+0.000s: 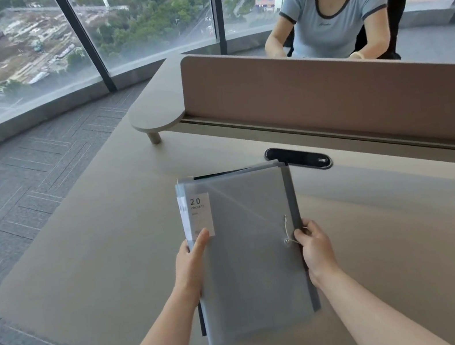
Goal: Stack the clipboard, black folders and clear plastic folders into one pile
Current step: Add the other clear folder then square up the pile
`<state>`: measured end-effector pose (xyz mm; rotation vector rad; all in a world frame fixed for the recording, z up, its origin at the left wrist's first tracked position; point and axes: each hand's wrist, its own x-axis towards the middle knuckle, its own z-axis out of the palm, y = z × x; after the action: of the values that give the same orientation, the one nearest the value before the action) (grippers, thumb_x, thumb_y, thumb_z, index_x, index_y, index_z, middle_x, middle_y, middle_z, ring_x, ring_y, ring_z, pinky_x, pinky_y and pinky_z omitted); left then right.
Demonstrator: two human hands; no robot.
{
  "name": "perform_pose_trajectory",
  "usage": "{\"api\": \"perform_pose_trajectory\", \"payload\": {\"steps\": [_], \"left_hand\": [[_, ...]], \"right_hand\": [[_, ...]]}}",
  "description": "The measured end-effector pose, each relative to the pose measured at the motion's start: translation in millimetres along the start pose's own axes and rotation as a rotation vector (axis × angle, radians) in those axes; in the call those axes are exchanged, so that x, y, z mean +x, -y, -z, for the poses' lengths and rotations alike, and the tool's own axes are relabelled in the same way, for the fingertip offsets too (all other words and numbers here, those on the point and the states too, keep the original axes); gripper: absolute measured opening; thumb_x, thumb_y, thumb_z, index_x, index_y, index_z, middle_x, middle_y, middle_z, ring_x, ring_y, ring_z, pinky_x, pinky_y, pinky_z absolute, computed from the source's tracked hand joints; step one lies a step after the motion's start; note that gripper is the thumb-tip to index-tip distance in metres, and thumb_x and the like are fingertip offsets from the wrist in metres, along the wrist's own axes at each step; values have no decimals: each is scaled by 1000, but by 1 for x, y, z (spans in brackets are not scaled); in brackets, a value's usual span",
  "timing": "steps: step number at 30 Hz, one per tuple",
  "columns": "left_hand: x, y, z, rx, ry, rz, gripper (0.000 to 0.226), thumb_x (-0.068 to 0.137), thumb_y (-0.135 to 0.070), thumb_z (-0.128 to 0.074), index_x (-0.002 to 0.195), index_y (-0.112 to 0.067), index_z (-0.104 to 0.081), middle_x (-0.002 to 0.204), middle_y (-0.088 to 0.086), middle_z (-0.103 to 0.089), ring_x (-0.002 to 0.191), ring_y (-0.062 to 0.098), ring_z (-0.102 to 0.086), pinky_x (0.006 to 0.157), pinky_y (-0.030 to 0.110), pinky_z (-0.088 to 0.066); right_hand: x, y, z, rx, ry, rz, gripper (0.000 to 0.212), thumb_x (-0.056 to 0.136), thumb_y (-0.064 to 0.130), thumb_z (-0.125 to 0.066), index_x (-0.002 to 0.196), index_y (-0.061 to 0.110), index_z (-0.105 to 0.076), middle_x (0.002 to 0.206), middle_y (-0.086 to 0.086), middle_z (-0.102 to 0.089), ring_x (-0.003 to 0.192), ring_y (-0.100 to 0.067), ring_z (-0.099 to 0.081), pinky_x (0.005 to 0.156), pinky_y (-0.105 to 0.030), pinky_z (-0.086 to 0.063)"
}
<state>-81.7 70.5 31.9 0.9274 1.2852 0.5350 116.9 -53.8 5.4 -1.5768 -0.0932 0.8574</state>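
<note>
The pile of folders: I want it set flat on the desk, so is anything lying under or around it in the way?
Nothing visible does. Both hands, left and right, grip the pile by its sides; the desk around it looks bare. Directly beneath is hidden.

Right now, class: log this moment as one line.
left hand: holds pile left edge | right hand: holds right edge | clear plastic folder on top | pile: on desk

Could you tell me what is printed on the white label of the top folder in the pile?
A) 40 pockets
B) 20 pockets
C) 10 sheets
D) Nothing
B: the white label near the left edge of the top clear folder reads "20 POCKETS", just above the left hand.
</note>
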Motion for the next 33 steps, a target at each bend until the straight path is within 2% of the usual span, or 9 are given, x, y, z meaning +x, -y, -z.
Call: {"api": "perform_pose_trajectory", "payload": {"steps": [2,6,10,13,15,18,22,28,33], "left_hand": [[-1,-4,-4,2,-4,-37,51,69,-55,-73,103,-18,-67,110,15,-75,100,34,-73,96,56,-54],[1,-7,-5,8,-2,-13,66,62,-63,-76,109,-16,-68,107,13,-77,98,33,-74,95,56,-55],[4,-15,1,31,30,90,67,70,-62,-77,112,-11,-72,100,14,-79,92,35,-76,92,53,-57],[3,-24,6,64,44,93,61,78,-62,-72,111,-10,-75,100,14,-80,93,35,-76,93,50,-57],[5,-31,10,75,33,87,57,83,-60,-67,111,-11,-75,99,14,-80,93,34,-76,92,47,-57],[18,-36,22,86,38,74,64,79,-64,-68,117,-13,-71,103,13,-79,95,33,-76,93,50,-57],[49,-50,44,141,50,71,79,62,-73,-71,118,-17,-71,106,10,-79,96,31,-76,96,51,-56],[100,-75,87,224,82,108,56,82,-61,-68,115,-16,-73,103,8,-79,93,30,-76,92,46,-57],[144,-101,134,283,92,128,61,78,-65,-69,115,-16,-73,106,8,-78,95,29,-75,94,45,-56]], "right_hand": [[1,4,3,20,12,13,23,93,-3,-46,90,13,-62,75,-4,-64,60,-16,-60,61,-31,-45],[2,9,5,-14,38,6,21,94,1,-46,87,13,-61,77,-6,-65,70,-25,-57,65,-31,-43],[1,12,5,-104,55,-32,17,94,4,-47,83,13,-57,83,-13,-66,71,-25,-58,66,-33,-44],[2,12,3,-121,89,-53,15,94,6,-47,86,14,-57,91,-16,-69,72,-26,-62,68,-33,-47],[1,13,-2,-120,111,-52,17,95,5,-46,84,14,-55,87,-15,-68,69,-24,-62,66,-32,-47],[-1,13,-15,-100,121,-62,17,96,4,-44,84,11,-54,82,-13,-67,65,-23,-61,65,-32,-46],[8,5,-47,-118,103,-71,18,96,5,-43,83,12,-54,80,-11,-67,66,-24,-59,67,-33,-45],[13,-13,-109,-145,23,-116,15,95,7,-45,84,10,-55,82,-10,-66,71,-25,-58,69,-34,-45],[13,-23,-174,-216,-21,-149,11,91,8,-48,87,6,-57,81,-10,-64,72,-24,-56,69,-34,-43]]}}
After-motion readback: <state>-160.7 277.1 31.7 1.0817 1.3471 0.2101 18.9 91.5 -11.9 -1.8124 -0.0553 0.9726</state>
